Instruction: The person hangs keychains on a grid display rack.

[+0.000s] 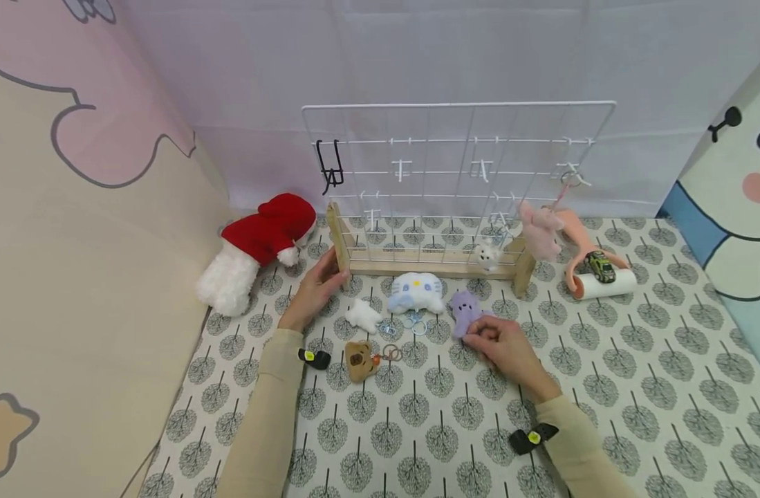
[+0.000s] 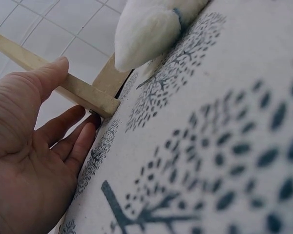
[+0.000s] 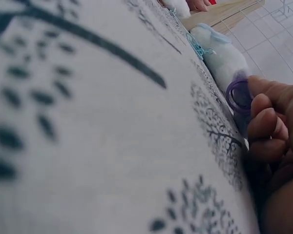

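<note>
A white wire rack (image 1: pixel 429 142) with wooden feet stands at the back of the table. My left hand (image 1: pixel 311 294) holds its left wooden end piece (image 2: pixel 90 95), thumb on one side and fingers on the other. At the right, my right hand (image 1: pixel 507 349) pinches a purple plush keychain (image 1: pixel 465 308) lying on the cloth; its purple ring (image 3: pixel 230 95) shows beside the fingertips in the right wrist view. Between the hands lie a white cat-faced plush keychain (image 1: pixel 417 294), a small white plush keychain (image 1: pixel 363 315) and a brown bear keychain (image 1: pixel 358 362).
A pink plush keychain (image 1: pixel 541 232) and a small white plush (image 1: pixel 487 256) hang on the rack's right side. A black hook (image 1: pixel 331 169) is at its upper left. A red-and-white plush (image 1: pixel 264 235) lies left; a lint roller (image 1: pixel 606 285) and toy car (image 1: pixel 600 266) are right.
</note>
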{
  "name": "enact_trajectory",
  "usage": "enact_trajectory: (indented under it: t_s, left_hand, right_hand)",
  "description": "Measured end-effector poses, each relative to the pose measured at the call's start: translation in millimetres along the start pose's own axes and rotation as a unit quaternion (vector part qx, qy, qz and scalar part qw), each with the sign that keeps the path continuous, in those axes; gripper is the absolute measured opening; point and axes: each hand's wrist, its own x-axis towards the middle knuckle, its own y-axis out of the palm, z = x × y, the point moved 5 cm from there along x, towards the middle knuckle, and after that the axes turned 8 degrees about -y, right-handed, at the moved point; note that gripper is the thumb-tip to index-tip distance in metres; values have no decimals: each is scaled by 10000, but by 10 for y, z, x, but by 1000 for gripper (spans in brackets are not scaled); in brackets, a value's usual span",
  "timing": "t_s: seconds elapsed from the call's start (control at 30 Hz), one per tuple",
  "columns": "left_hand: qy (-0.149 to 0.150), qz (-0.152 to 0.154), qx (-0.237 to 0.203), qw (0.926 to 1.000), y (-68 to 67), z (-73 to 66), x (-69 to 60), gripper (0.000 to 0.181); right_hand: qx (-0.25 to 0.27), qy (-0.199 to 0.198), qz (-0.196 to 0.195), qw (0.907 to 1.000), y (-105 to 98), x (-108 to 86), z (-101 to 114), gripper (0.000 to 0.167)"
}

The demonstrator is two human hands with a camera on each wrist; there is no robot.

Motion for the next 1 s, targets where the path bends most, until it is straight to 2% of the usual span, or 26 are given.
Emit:
enact_trajectory:
  t_s: [0.13,0.23,0.43,0.53,0.73,0.87,1.0]
  left_hand:
    - [-88,5,3,10000,-1,10,3,72]
    - [-91,-53,82,9999,-15,45,7,71]
    - [62,-107,148,9998,-37,77,17,70]
    - [125,-120,220,9996,-37,65,15,70]
    - [122,-139,281,9994,-32,43,10,69]
    - [138,-104,220,9996,-23,29,10,70]
    - [155,-67,96,9998,-22,32,4,71]
  right_hand:
    - [94,-83,-215,9997,-1,16,45,19]
    - [201,-308,-499,9981,0,49,146,17]
    - [699,-830,-995,9891,-5,157,394,12]
    - [1062,-935,-1165,9831,0,209,516,10]
    - [1683,-1203,-1689,9637,-46,307,785,10]
    - [1984,-1586,-2006,9462,-114,386,967,21]
    - [2244,-1923,-2264,9281,-182,482,1186,24]
